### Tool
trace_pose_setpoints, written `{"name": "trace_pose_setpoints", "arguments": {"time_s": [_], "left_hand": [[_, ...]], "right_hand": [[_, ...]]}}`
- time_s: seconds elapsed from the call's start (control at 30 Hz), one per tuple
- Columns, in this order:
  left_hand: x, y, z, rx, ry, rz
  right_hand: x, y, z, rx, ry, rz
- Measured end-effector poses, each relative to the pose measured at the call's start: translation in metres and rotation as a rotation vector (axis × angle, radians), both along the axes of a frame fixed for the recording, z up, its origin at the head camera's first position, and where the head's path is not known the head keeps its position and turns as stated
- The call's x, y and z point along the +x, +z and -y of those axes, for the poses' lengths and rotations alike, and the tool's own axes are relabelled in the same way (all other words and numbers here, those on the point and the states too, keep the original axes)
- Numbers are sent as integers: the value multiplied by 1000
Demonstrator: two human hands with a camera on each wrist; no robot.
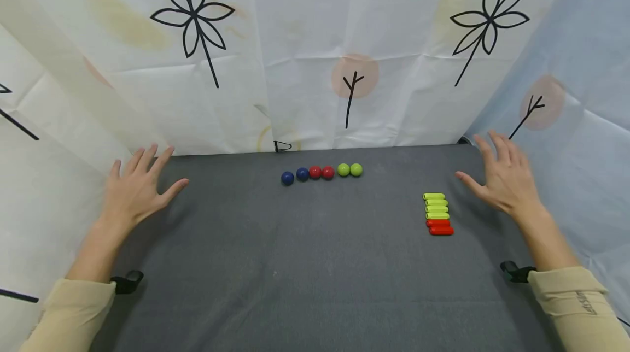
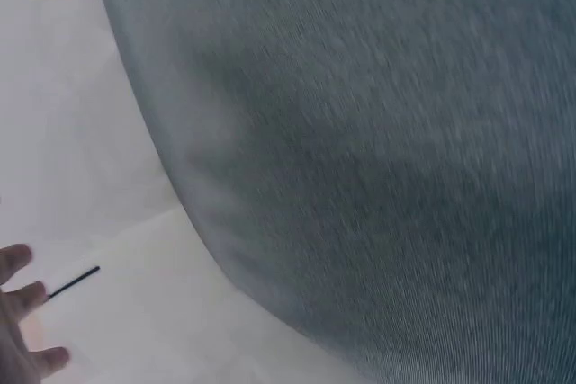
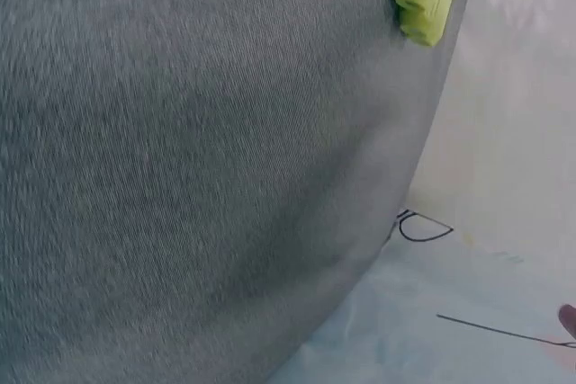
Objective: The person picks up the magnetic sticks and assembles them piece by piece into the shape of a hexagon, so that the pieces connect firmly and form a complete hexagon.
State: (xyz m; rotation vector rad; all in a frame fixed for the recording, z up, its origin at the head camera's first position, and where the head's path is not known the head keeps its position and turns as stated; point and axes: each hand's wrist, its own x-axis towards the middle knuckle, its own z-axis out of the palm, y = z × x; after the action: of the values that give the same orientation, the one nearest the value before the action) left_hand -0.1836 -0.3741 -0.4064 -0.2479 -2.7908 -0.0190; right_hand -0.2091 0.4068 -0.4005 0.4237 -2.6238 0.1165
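Both hands hover over the outer sides of the grey table, fingers spread and nothing held. The left hand (image 1: 135,188) is at the far left, its fingertips (image 2: 27,299) showing at the lower edge of the left wrist view. Over on the right, the right hand (image 1: 507,180) is nearest to a column of small cylinders: several yellow-green cylinders (image 1: 436,206) above two red cylinders (image 1: 440,227). Near the back edge a row of small balls runs from two dark blue balls (image 1: 295,176) through two red balls (image 1: 321,172) to two green balls (image 1: 350,170).
A grey cloth (image 1: 275,264) covers the table. White curtains (image 1: 305,40) with printed plants stand at the back and both sides. Dark straps (image 1: 517,272) stick out from the sleeve cuffs.
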Motion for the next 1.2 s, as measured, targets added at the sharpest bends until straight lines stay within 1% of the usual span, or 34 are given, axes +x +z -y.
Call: {"name": "trace_pose_setpoints", "arguments": {"time_s": [0.1,0.2,0.3,0.37,0.43,0.57,0.7,0.8,0.9,1.1,1.2], "left_hand": [[2,-1,-6,33,-6,52],[3,-2,-11,59,-8,102],[3,-3,-16,94,-7,166],[2,-4,-19,127,-7,209],[0,-4,-22,152,-10,241],[-2,-6,-27,245,-27,307],[-5,-8,-31,377,-71,376],[-6,-10,-34,449,-119,404],[-6,-14,-39,509,-147,431],[-7,-26,-56,622,-165,479],[-8,-30,-63,678,-183,499]], "right_hand": [[1,-3,4,-24,2,56],[1,-7,6,-63,20,82],[1,-13,9,-113,61,98],[1,-16,12,-152,84,128],[2,-17,15,-181,86,172],[3,-19,22,-253,94,278],[2,-23,27,-338,147,354],[2,-25,28,-375,176,399],[2,-26,29,-397,169,475],[-2,-29,28,-407,149,673],[-5,-30,26,-408,142,729]]}}
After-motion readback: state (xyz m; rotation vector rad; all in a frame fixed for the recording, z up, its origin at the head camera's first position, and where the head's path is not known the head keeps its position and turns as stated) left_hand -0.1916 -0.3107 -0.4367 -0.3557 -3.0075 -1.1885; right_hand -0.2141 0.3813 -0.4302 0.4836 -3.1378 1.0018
